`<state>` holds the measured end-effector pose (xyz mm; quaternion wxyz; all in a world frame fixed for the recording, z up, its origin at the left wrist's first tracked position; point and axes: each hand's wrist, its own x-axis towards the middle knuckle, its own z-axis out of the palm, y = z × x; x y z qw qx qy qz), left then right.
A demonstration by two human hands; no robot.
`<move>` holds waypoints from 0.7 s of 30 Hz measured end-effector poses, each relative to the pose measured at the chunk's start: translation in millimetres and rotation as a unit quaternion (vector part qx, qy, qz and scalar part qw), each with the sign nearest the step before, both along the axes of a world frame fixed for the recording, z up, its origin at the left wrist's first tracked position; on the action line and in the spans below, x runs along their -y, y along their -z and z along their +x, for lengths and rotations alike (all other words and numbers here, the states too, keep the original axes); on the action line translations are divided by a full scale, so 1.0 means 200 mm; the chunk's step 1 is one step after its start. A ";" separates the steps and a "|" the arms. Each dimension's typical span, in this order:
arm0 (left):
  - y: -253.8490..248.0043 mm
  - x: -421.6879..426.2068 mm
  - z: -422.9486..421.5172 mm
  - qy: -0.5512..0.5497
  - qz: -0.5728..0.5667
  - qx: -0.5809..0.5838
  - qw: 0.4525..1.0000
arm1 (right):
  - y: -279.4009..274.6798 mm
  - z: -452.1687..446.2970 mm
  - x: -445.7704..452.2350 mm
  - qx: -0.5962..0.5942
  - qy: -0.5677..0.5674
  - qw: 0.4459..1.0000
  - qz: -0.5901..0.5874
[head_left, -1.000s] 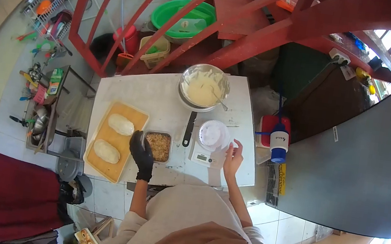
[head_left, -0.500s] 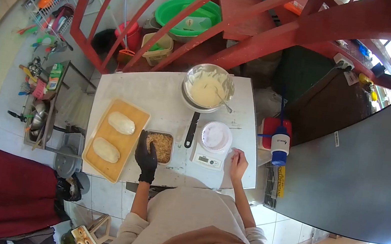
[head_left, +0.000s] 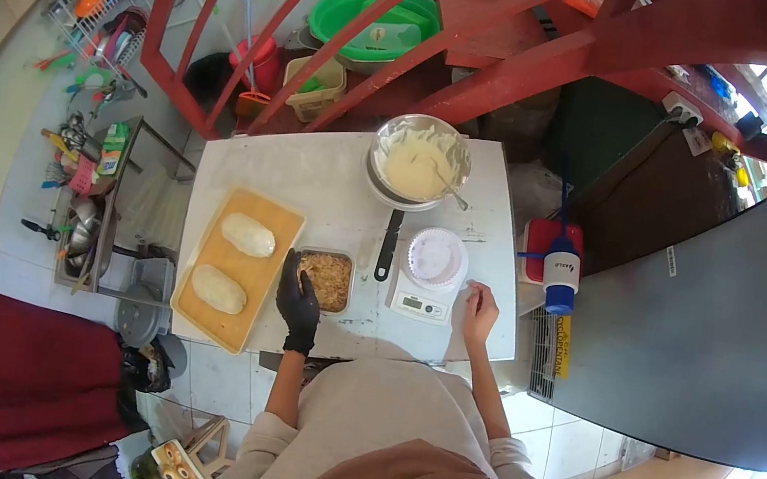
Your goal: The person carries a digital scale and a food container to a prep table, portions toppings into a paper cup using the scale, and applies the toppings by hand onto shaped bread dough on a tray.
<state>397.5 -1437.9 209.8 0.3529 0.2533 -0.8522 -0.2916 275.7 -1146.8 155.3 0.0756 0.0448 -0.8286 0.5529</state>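
My left hand, in a black glove, is open with fingers outstretched. It lies along the left side of a metal tray of brown, shredded filling, its fingertips at the rim. My bare right hand hovers at the right of a white kitchen scale, fingers loosely curled together, with nothing visible in them. On the scale sits a pale, fluted paper cup. Left of the tray, two pale oval loaves rest on a wooden board.
Behind the scale, a steel bowl holds cream-coloured batter and a spoon. A black handle points from beneath the bowl toward me. Red railings rise beyond the white table. A blue-and-white bottle stands to the right.
The whole view has shifted slightly to the right. My right hand has turned so its fingers point more forward; my left hand stays beside the tray.
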 end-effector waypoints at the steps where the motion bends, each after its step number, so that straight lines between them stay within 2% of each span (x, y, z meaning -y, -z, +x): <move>1: 0.00 0.01 0.00 0.002 -0.002 -0.001 1.000 | -0.01 0.00 0.00 -0.013 0.002 1.000 0.010; 21: -0.01 -0.02 0.00 -0.037 -0.013 -0.003 0.999 | -0.02 0.00 0.01 -0.026 0.008 0.999 0.028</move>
